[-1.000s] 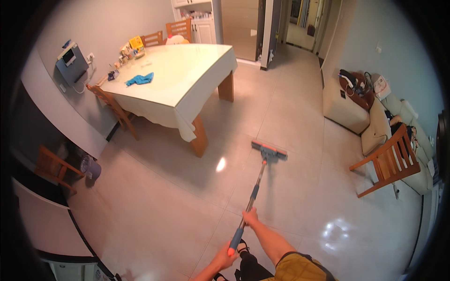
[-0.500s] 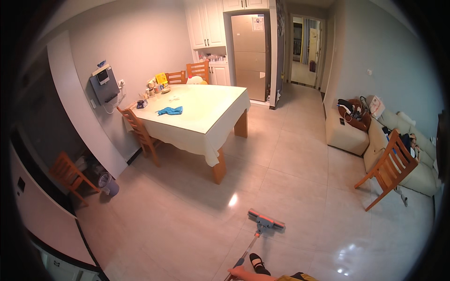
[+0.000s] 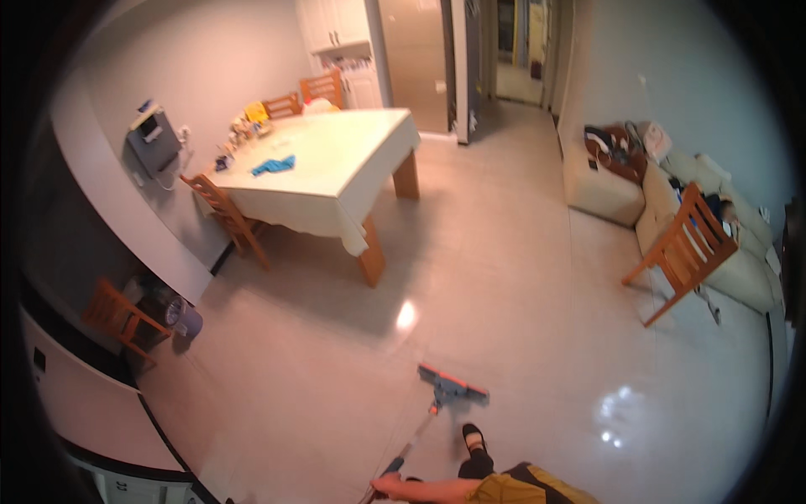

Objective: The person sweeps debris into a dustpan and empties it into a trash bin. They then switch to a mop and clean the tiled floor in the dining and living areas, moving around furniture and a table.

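My right hand (image 3: 387, 483) is closed around the grey grip of a mop (image 3: 417, 438) at the lower edge. The mop's thin pole slants up and away to the right. Its wide grey and orange head (image 3: 453, 385) rests on the pale tiled floor. The right forearm reaches in from the right, out of a mustard and dark sleeve (image 3: 525, 485). One of my feet, in a black strapped shoe (image 3: 473, 437), stands just behind the mop head. The lower end of the handle runs out of the picture, and my left hand does not show.
A table (image 3: 344, 143) with a pale cloth stands ahead left, a blue cloth (image 3: 274, 165) on it. One wooden chair (image 3: 225, 214) is beside it, another (image 3: 688, 252) stands by the beige sofa (image 3: 600, 189). A purple bin (image 3: 188, 321) sits at the left wall.
The view has tipped down and shifted right, so the furniture appears higher and further left. The mop head has turned slightly, and more of my right arm and sleeve shows.
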Action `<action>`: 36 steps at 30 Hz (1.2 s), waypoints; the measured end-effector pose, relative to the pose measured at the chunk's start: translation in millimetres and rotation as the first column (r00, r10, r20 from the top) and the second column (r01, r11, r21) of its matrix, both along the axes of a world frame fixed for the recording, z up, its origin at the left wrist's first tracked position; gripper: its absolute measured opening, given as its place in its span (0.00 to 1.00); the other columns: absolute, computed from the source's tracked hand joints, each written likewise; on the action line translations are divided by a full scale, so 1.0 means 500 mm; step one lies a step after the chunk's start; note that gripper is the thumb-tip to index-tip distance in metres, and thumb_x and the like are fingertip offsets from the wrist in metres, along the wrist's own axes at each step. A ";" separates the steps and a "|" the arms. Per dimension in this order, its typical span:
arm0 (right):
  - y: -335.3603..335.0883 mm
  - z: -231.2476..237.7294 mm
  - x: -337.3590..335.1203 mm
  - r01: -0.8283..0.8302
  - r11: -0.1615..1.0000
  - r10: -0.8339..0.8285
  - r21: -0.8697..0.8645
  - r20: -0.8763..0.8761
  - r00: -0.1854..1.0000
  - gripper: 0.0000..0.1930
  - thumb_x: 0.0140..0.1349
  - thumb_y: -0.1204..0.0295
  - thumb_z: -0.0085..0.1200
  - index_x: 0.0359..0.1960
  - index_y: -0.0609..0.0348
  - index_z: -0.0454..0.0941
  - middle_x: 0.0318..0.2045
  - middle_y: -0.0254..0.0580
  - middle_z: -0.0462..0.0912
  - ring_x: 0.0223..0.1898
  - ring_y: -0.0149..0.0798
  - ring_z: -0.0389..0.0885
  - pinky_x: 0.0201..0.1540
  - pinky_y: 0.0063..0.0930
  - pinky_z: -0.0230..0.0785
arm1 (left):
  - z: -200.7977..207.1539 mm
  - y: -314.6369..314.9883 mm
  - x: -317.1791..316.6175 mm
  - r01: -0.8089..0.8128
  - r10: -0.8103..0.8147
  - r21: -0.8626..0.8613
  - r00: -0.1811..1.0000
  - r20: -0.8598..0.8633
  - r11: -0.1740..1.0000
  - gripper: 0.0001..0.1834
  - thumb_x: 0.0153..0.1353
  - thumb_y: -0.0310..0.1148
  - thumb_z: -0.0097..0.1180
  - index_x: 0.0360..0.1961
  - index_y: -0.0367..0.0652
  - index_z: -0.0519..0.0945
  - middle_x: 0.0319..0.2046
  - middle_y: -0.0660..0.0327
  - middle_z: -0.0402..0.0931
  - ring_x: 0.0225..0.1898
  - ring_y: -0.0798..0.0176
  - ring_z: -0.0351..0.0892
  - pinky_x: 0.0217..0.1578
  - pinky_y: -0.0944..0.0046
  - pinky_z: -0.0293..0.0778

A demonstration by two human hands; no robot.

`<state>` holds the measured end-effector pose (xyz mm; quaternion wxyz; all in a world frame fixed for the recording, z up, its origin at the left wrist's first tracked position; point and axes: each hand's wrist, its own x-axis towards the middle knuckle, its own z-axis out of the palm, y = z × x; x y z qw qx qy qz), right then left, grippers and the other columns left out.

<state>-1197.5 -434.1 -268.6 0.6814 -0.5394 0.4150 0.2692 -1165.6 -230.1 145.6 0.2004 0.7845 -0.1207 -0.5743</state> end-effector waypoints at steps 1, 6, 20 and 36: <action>-0.020 0.096 0.011 0.182 0.977 -0.171 0.109 -0.106 0.980 0.21 0.42 0.69 0.51 0.31 0.70 0.54 0.17 0.47 0.71 0.15 0.38 0.71 0.15 0.32 0.64 | 0.006 0.002 -0.011 -0.029 0.029 -0.014 0.998 0.048 0.999 0.22 0.41 0.35 0.59 0.38 0.41 0.67 0.13 0.67 0.62 0.12 0.73 0.62 0.12 0.73 0.60; -0.147 0.135 0.029 0.380 0.922 -0.358 0.066 -0.223 0.907 0.38 0.37 0.68 0.57 0.44 0.71 0.43 0.34 0.54 0.68 0.28 0.43 0.73 0.22 0.31 0.70 | -0.015 -0.122 0.005 0.171 -0.186 0.075 0.942 0.281 0.982 0.20 0.41 0.40 0.59 0.31 0.36 0.71 0.15 0.59 0.67 0.19 0.66 0.67 0.21 0.66 0.66; -0.843 0.126 0.019 0.703 0.685 -0.712 -0.192 0.028 0.701 0.34 0.45 0.70 0.50 0.51 0.55 0.42 0.32 0.45 0.67 0.27 0.39 0.69 0.20 0.35 0.68 | -0.315 -0.861 0.032 0.180 -0.176 -0.141 0.983 0.044 0.973 0.36 0.44 0.38 0.55 0.53 0.45 0.53 0.17 0.59 0.68 0.12 0.68 0.65 0.14 0.69 0.64; -0.688 0.132 -0.099 0.443 0.831 -0.498 -0.335 -0.095 0.862 0.47 0.40 0.68 0.52 0.55 0.55 0.28 0.39 0.56 0.68 0.32 0.46 0.73 0.29 0.33 0.68 | -0.397 -0.632 -0.066 0.345 -0.338 -0.126 0.938 0.071 0.930 0.41 0.41 0.36 0.58 0.55 0.45 0.50 0.44 0.47 0.64 0.49 0.55 0.62 0.47 0.59 0.58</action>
